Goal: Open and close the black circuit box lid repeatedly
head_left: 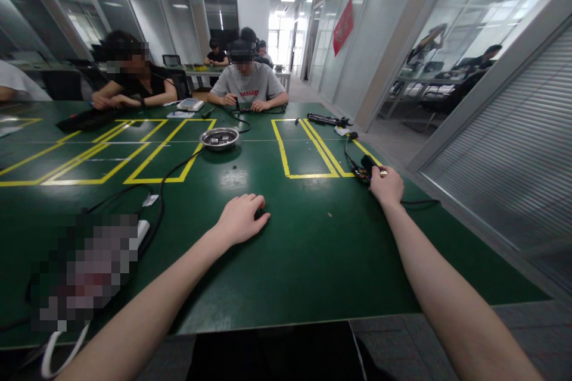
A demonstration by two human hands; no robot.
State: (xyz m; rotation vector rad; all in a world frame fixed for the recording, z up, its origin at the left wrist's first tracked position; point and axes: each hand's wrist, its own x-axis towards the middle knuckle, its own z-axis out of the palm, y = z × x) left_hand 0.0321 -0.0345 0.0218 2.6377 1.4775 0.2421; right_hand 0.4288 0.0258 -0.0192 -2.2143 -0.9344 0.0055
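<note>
My left hand [243, 219] rests on the green table [304, 268] with its fingers curled down. A dark patch shows between thumb and forefinger; whether it is a small black thing or shadow is unclear. Further right, my right hand [388, 186] has its fingers closed on a black device [367, 164], whose far end sticks out past the fingertips. Beside it lies a small dark part with bits of orange [360, 174], close to the fingers. A black cable [348, 152] runs from there to the back, and another cable [420, 202] comes out behind the wrist.
A metal bowl [220, 138] with several metal parts stands mid-table. Yellow tape [313, 176] marks rectangles. A black tripod-like thing [328, 120] lies at the far right. A power strip [142, 231] and cables [163, 190] lie left. A person [245, 80] works opposite.
</note>
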